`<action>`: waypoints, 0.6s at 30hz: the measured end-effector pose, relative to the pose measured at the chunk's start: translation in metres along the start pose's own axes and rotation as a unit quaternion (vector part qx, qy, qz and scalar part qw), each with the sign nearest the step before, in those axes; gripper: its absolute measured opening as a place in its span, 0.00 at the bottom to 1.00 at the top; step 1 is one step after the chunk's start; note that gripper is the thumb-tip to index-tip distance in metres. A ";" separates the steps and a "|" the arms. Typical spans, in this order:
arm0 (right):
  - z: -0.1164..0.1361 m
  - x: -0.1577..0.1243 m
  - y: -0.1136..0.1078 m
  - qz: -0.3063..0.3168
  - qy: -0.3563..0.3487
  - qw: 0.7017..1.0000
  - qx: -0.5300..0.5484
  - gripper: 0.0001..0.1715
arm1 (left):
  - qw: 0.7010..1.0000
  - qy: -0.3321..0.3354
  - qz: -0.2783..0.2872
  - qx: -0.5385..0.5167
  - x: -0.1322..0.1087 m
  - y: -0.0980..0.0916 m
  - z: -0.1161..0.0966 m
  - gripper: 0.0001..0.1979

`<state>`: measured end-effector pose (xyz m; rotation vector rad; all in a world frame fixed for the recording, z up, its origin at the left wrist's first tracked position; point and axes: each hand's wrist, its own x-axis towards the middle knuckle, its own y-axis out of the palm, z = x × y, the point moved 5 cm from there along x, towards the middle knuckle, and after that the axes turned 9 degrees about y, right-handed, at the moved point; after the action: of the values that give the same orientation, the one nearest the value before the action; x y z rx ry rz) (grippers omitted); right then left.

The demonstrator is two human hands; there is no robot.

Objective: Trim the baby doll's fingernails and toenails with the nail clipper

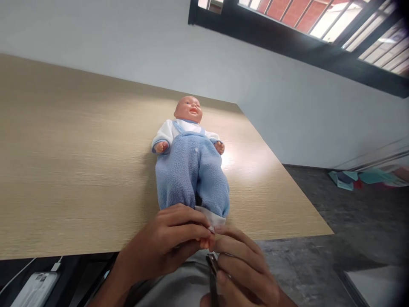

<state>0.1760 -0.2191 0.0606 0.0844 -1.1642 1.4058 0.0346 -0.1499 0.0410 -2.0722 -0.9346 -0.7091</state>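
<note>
A baby doll (191, 170) in pale blue fleece overalls and a white top lies on its back, its head away from me and its legs toward me. At the table's front edge, my left hand (174, 232) is closed around the doll's foot (206, 242), so only the small orange-pink toes show. My right hand (244, 264) has its upper fingertips against the same foot. Its lower fingers are wrapped round a metal nail clipper (211, 264), the jaws pointing up just below the toes. White cloth (214, 216) shows at the trouser cuff. The doll's other foot is hidden.
The light wood table (79, 162) meets the wall at the back, and its right edge slopes toward me. Below its front left edge lies a white device with a cable (38, 288). Coloured cloths or bags (367, 177) lie on the grey floor at right.
</note>
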 end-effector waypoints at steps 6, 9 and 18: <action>0.009 -0.001 0.010 0.002 -0.006 0.999 -0.033 0.08 | 1.000 0.016 -0.008 0.005 0.002 -0.002 -0.002 0.07; 0.012 0.003 0.008 0.024 0.006 0.997 -0.076 0.10 | 1.000 0.013 -0.014 0.004 0.001 -0.002 -0.001 0.06; 0.022 0.016 0.009 0.106 -0.113 0.973 -0.169 0.14 | 1.000 0.009 -0.020 -0.011 -0.001 -0.001 0.000 0.05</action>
<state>0.1519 -0.2202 0.0766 -0.1276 -1.6282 1.3873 0.0333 -0.1495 0.0410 -2.0667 -0.9649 -0.7618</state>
